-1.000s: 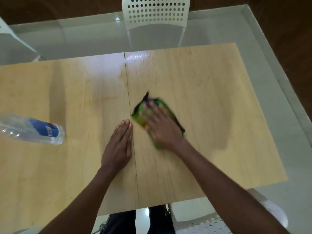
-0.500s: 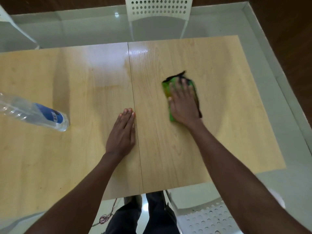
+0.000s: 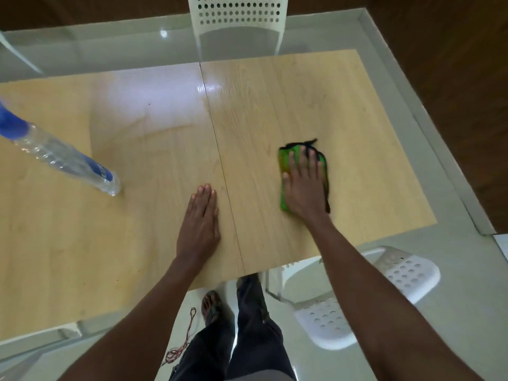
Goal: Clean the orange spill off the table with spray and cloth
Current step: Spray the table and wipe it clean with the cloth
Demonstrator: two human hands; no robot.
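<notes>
A folded green cloth with a black edge (image 3: 284,160) lies on the right half of the wooden table (image 3: 357,133). My right hand (image 3: 303,185) presses flat on it, fingers straight and spread. My left hand (image 3: 202,218) rests flat on the table just left of the seam between the two boards. A clear plastic spray bottle with a blue label and blue top (image 3: 63,160) stands at the left of the table, away from both hands. Faint streaks show on the wood left of the seam (image 3: 154,133). No orange stain is plain to see.
A white perforated chair (image 3: 239,20) stands behind the far edge of the table. Another white chair (image 3: 384,292) sits at the near right, beside my legs. A red cord (image 3: 184,342) lies on the pale floor below.
My right hand has slid the cloth to the right and back toward the near edge. The left hand has stayed in place. The view has shifted.
</notes>
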